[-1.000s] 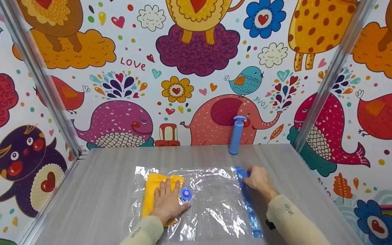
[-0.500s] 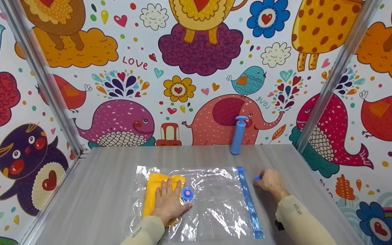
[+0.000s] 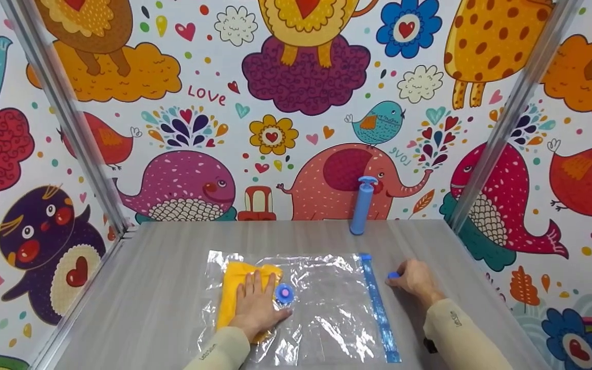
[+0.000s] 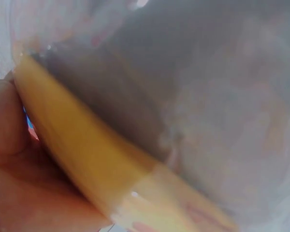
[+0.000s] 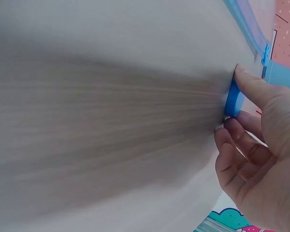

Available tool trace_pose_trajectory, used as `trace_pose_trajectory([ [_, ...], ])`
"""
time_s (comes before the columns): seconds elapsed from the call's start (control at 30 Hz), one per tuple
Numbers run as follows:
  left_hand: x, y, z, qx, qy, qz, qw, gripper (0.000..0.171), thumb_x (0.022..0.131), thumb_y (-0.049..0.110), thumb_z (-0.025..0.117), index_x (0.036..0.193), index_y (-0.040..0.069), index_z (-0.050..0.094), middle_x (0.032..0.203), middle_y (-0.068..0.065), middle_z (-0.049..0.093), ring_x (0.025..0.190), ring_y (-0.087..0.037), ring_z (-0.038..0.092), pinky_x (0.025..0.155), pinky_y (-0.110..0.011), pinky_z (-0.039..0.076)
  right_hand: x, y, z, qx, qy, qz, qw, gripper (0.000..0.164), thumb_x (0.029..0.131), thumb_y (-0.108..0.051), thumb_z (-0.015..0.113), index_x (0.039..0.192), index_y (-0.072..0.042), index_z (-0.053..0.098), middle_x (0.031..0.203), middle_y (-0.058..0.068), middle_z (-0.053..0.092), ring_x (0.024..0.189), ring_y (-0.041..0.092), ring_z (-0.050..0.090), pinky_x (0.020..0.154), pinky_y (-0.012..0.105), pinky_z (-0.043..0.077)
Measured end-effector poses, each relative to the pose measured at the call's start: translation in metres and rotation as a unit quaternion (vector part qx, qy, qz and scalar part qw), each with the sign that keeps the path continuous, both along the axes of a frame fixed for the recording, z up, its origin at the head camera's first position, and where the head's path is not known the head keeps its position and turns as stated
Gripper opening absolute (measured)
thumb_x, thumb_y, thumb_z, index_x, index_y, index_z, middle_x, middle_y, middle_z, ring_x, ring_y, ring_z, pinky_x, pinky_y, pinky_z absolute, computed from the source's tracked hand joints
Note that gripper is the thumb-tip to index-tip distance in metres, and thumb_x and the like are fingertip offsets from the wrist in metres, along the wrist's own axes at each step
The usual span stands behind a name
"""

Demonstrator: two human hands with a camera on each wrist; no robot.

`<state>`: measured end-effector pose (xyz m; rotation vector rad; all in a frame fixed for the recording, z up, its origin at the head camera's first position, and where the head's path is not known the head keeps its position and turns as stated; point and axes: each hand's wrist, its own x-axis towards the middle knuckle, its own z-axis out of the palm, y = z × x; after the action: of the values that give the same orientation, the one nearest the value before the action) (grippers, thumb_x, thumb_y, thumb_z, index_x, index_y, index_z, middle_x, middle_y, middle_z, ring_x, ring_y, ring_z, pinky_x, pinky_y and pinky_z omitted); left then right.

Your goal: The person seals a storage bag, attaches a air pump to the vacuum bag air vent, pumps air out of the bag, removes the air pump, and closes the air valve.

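Note:
A clear vacuum storage bag (image 3: 327, 303) lies flat with a folded yellow cloth (image 3: 232, 288) inside its left part. My left hand (image 3: 257, 308) rests spread on the cloth through the plastic, its thumb beside the round blue valve (image 3: 284, 293) with a pink centre. The left wrist view catches the yellow cloth (image 4: 87, 140) edge-on beside that hand. Right of the bag's blue zip strip (image 3: 380, 308), my right hand (image 3: 419, 282) pinches a round blue cap (image 5: 235, 99) between thumb and fingers, right at the tabletop. The other fingers are loosely curled.
A blue hand pump (image 3: 362, 208) stands upright at the back edge of the grey wood-grain table (image 3: 172, 241). Behind are walls with cartoon animals (image 3: 188, 180) and metal corner posts (image 3: 501, 123).
My right hand has moved right, from the bag's upper right corner to the bare table beside it, with the blue cap in its fingers. My left hand stays on the cloth.

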<state>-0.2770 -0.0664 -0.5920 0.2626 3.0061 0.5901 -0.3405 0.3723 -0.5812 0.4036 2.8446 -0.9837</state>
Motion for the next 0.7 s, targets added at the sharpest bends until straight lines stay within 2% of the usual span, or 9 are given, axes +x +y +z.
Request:
trace_pose_trajectory([
  [0.13, 0.001, 0.0, -0.001, 0.005, -0.001, 0.0, 1.0, 0.109, 0.092, 0.066, 0.082, 0.175, 0.01, 0.037, 0.185, -0.032, 0.019, 0.173, -0.057, 0.018, 0.142, -0.072, 0.015, 0.0, -0.001, 0.004, 0.003, -0.006, 0.004, 1.0, 0.061, 0.09, -0.039, 0.095, 0.134, -0.002, 0.072, 0.118, 0.015, 0.075, 0.106, 0.031, 0.072, 0.105, 0.058, 0.066],
  [0.4, 0.001, -0.001, -0.002, 0.007, 0.003, 0.0, 1.0, 0.108, 0.093, 0.065, 0.082, 0.175, 0.011, 0.037, 0.185, -0.032, 0.019, 0.173, -0.057, 0.018, 0.142, -0.072, 0.015, -0.005, -0.005, 0.013, 0.028, 0.009, 0.025, 0.999, 0.069, 0.094, -0.051, 0.087, 0.138, 0.0, 0.07, 0.12, 0.017, 0.076, 0.103, 0.028, 0.072, 0.097, 0.046, 0.069],
  [0.6, 0.001, -0.002, -0.002, 0.008, 0.003, 0.0, 1.0, 0.109, 0.093, 0.066, 0.081, 0.175, 0.011, 0.036, 0.185, -0.032, 0.018, 0.173, -0.057, 0.017, 0.142, -0.072, 0.015, -0.012, -0.011, 0.026, 0.033, 0.025, 0.043, 0.998, 0.072, 0.1, -0.048, 0.081, 0.145, 0.005, 0.066, 0.133, 0.027, 0.073, 0.11, 0.033, 0.072, 0.104, 0.054, 0.065],
  [0.7, 0.001, -0.003, -0.001, 0.008, 0.004, 0.0, 1.0, 0.109, 0.092, 0.065, 0.082, 0.175, 0.011, 0.037, 0.185, -0.032, 0.019, 0.173, -0.057, 0.018, 0.142, -0.072, 0.015, -0.017, -0.017, 0.032, 0.018, 0.023, 0.036, 0.999, 0.073, 0.102, -0.048, 0.08, 0.15, 0.003, 0.063, 0.142, 0.028, 0.071, 0.116, 0.035, 0.072, 0.11, 0.058, 0.064],
])
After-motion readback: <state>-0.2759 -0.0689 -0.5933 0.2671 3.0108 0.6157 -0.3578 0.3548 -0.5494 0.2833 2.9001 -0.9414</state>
